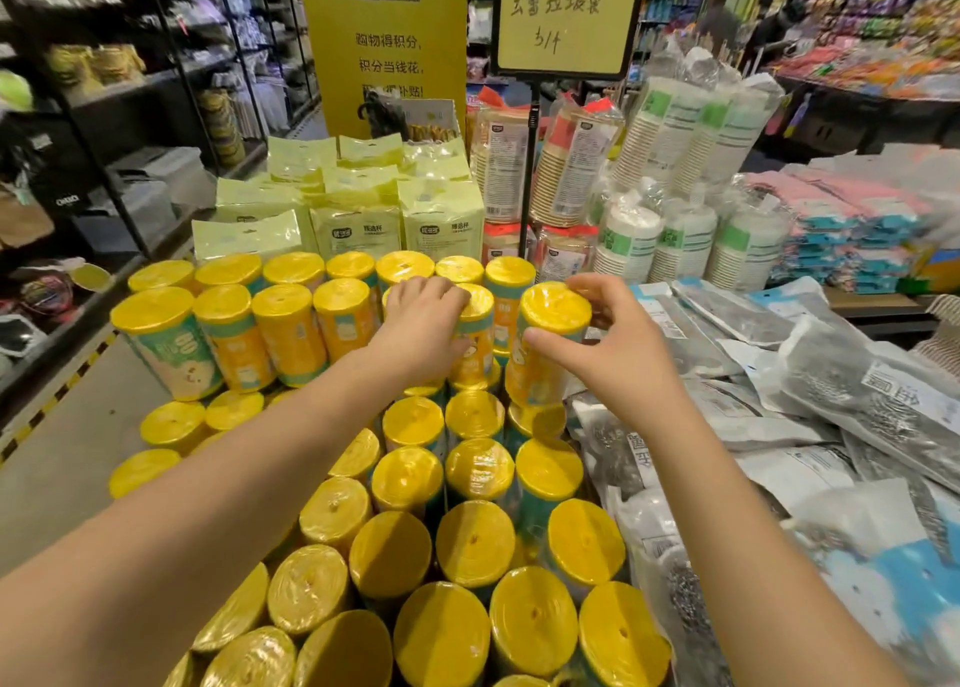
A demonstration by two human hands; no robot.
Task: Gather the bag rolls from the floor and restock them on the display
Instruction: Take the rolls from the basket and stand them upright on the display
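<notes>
**Both rolls upright, gripped from above at the right end of the upper row**

- Right hand: thumb on the near side and fingers curled over the far rim of the right roll. It's a pinch grip, partly closed round the roll.
- Left hand: fingers curled down over the top of the left roll and holding it. Palm contact is hidden.
- Both rolls are at frame centre with long axes vertical and yellow ends up, standing on the tops of the lower tier.
- The right roll is just right of the left roll. I can't tell whether they touch.
- The upper row runs left from the left roll. Grey packets lie just right of the right roll.
- Key relation: each roll sits directly under its hand, so the axis lines up with a straight-down seat.
- My read: seat each roll squarely on the tops below, then let go. The right roll is the end piece, so its tip risk is towards the packets.
</notes>
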